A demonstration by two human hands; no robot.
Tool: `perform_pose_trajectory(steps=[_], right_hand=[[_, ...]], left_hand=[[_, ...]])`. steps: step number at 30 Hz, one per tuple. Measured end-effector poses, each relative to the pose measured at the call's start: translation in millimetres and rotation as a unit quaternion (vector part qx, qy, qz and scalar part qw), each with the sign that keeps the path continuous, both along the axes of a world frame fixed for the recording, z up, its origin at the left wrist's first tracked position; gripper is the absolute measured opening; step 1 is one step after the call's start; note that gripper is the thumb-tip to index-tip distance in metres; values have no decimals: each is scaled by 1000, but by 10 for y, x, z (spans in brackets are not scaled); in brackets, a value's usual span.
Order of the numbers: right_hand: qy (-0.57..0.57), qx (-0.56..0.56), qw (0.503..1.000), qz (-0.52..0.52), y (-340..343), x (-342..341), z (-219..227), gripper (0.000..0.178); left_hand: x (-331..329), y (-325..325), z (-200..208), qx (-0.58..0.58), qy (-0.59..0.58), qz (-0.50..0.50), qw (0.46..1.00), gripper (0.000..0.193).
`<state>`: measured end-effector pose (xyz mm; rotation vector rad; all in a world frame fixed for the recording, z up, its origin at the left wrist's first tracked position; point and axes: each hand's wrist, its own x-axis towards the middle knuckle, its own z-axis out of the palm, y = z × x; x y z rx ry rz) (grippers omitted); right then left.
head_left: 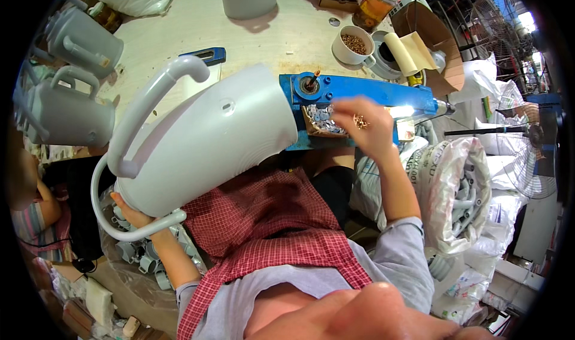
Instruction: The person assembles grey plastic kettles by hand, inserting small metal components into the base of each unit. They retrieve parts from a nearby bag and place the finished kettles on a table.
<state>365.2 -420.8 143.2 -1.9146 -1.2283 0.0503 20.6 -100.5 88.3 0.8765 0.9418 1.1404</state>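
Note:
A large grey plastic jug (206, 139) with two curved tubular handles lies tilted across my lap, its wide end against a blue bench machine (371, 91). My left hand (133, 213) supports the jug's lower left end; part of the hand is hidden behind it. My right hand (366, 127) is curled above a small box of flat metal pieces (320, 121). Small brass-coloured rivets (360, 121) show in its palm, while thumb and fingertips come together over the box. An upright pin (314, 78) stands on the machine's round head.
A white mug (342, 54) of brass-coloured rivets stands behind the machine, near a jar of amber liquid (376, 8). More grey jugs (69, 109) stand at left. A sack of grey parts (458, 190) and a fan (530, 142) are at right. A blue tool (206, 55) lies on the table.

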Motion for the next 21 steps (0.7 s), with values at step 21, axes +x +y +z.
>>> perform_pose_trajectory(steps=[21], right_hand=[[-218, -83, 969, -83, -277, 161, -565, 15]], left_hand=[[-9, 23, -143, -12, 50, -13, 999, 62]])
